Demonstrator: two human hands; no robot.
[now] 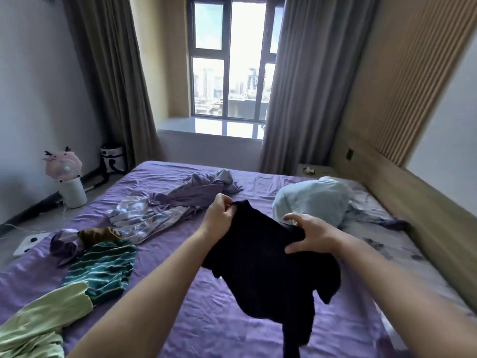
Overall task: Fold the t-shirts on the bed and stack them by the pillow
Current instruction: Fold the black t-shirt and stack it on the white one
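Above the purple bed [206, 319], a black t-shirt [265, 262] hangs between both grips, left hand [219, 218] and right hand [309, 236] each pinching it.

Two hands, the left hand [219, 215] and the right hand [309, 237], are seen, between whose fingers one black t-shirt [263, 264] is held, while beyond the fingertips one pillow [312, 202] and left of them four loose garments and one fan [67, 174] are counted.

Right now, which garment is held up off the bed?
The black t-shirt, gripped by the left hand and right hand; the other garments lie on the purple sheet.
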